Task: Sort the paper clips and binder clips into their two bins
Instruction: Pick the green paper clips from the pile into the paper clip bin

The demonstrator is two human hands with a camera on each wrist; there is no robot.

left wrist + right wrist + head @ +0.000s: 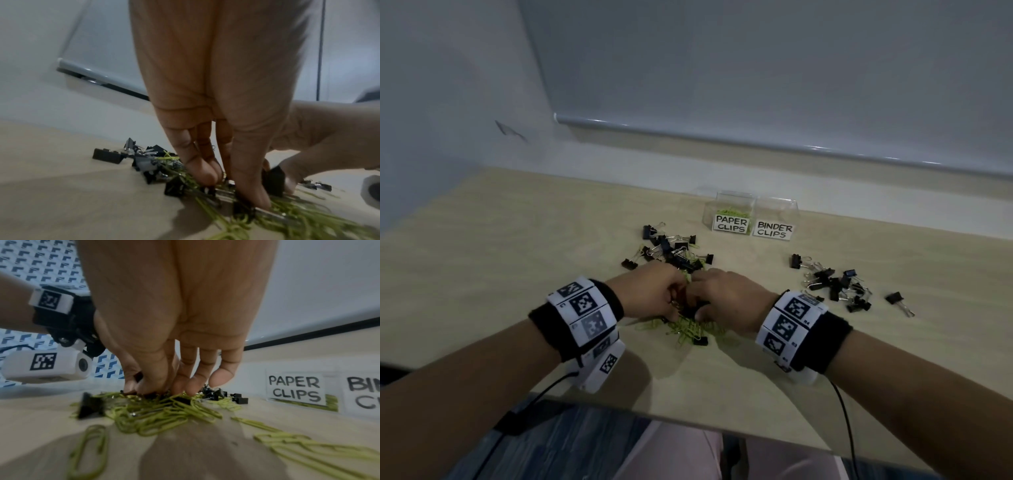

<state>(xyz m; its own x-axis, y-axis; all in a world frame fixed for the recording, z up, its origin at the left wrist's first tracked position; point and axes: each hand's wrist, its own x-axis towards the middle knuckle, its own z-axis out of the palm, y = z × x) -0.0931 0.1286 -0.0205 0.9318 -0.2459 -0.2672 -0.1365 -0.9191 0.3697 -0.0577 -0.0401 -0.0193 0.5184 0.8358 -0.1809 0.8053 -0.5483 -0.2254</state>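
Near the front edge of the worktop [482, 246], both hands work in a mixed heap of green paper clips [156, 415] and black binder clips [674, 251]. The left hand [650, 294] has its fingers curled down into the heap, fingertips [207, 175] pressing among the clips; whether it actually pinches one I cannot tell. The right hand [729, 301] also reaches down with bent fingers, and a black binder clip [273, 181] sits between its thumb and fingers, apparently pinched. More binder clips lie loose toward the right edge [835, 284], well apart from the heap. Toward the back edge stand two clear bins side by side, touching: the one labelled PAPER CLIPS [732, 212] holds some green clips, the one labelled BINDER CLIPS [777, 219] sits to its right.
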